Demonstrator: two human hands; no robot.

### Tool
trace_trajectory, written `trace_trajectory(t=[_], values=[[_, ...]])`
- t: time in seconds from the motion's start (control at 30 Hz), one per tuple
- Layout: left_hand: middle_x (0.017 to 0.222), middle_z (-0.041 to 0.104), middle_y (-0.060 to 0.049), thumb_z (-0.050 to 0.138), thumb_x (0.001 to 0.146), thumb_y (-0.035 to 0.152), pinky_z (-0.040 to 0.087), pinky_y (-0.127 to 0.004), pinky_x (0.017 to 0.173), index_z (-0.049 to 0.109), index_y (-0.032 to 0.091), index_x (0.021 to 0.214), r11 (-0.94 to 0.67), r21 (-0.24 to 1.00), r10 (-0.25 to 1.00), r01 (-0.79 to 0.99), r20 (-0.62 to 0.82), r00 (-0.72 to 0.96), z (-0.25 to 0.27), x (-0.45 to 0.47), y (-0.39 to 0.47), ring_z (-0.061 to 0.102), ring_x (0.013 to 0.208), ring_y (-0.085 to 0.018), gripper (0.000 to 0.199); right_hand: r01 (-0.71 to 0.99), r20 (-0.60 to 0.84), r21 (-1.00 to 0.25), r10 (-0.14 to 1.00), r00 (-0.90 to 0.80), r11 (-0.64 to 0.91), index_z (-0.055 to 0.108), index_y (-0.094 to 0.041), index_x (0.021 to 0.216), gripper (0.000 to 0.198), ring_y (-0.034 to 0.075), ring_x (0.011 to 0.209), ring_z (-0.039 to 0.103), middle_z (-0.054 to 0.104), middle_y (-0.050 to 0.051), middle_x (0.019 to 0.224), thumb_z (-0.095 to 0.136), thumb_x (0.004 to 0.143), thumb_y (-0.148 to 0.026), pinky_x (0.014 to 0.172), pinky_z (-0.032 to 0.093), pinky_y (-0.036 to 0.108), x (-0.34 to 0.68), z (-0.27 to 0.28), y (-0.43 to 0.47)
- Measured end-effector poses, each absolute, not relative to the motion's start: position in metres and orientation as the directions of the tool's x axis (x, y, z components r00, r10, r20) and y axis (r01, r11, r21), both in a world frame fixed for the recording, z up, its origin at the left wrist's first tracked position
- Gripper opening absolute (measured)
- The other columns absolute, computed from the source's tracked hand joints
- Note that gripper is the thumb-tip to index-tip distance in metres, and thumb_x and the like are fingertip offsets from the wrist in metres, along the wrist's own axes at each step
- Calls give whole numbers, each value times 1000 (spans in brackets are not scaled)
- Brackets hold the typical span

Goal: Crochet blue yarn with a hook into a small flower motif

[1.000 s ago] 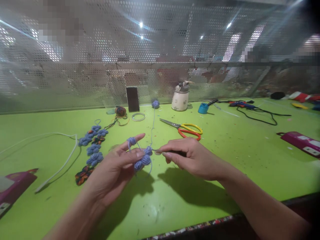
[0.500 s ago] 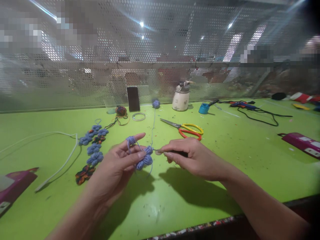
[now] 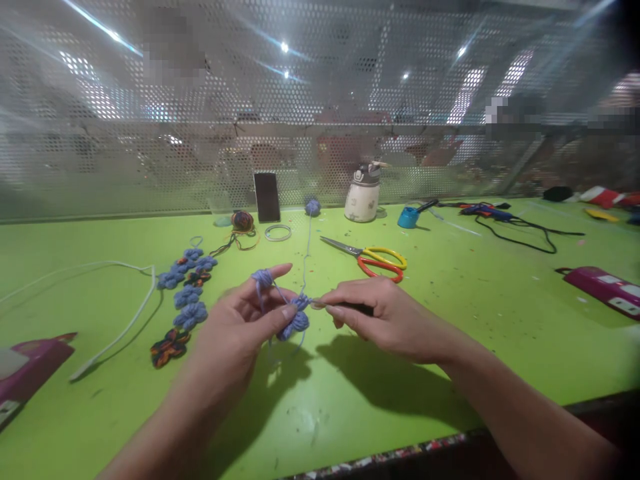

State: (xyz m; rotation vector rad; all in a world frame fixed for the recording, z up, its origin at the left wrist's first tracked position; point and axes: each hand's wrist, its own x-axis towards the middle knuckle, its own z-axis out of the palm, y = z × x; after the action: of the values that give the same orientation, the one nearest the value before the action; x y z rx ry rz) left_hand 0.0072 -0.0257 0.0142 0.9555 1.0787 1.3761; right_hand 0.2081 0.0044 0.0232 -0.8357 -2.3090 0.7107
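Observation:
Between thumb and fingers, my left hand pinches a blue-purple crochet flower piece. Yarn of the same colour is wound around its raised index finger. My right hand is closed around a crochet hook; its dark handle lies under the fingers and its tip meets the flower's upper edge. A strand runs from the piece back to a small blue-purple yarn ball. Left of my left hand lie several finished crochet flowers, blue and dark multicoloured.
Scissors with yellow and red handles lie beyond my right hand. A phone, a multicoloured yarn ball, a metal ring and a bottle stand or lie toward the mesh screen. Purple power strips flank both sides; a white cable lies left.
The flower piece has shifted slightly right and turned in my left fingers. The hook's tip now sits closer against its stitches, with yarn on it. Both hands keep their grips.

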Motion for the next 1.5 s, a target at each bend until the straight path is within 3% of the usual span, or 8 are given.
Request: trace_trajectory(t=[0.63, 1.5], values=[[75, 72, 0, 86, 60, 5, 52, -16, 65, 70, 16, 113, 137, 888, 990, -439, -138, 29, 13, -3, -20, 65, 67, -8, 57, 400, 312, -664, 720, -620, 632, 73, -8, 105, 24, 11, 66, 59, 70, 5, 76, 54, 94, -17, 63, 44, 22, 207, 21, 4], [77, 71, 0, 85, 64, 11, 49, -20, 64, 68, 16, 117, 86, 935, 995, -345, -94, -9, 13, 4, -23, 64, 70, -11, 56, 424, 237, -720, 769, -594, 550, 73, -10, 97, 23, 9, 60, 53, 67, 2, 72, 52, 95, -21, 57, 41, 21, 202, 22, 3]])
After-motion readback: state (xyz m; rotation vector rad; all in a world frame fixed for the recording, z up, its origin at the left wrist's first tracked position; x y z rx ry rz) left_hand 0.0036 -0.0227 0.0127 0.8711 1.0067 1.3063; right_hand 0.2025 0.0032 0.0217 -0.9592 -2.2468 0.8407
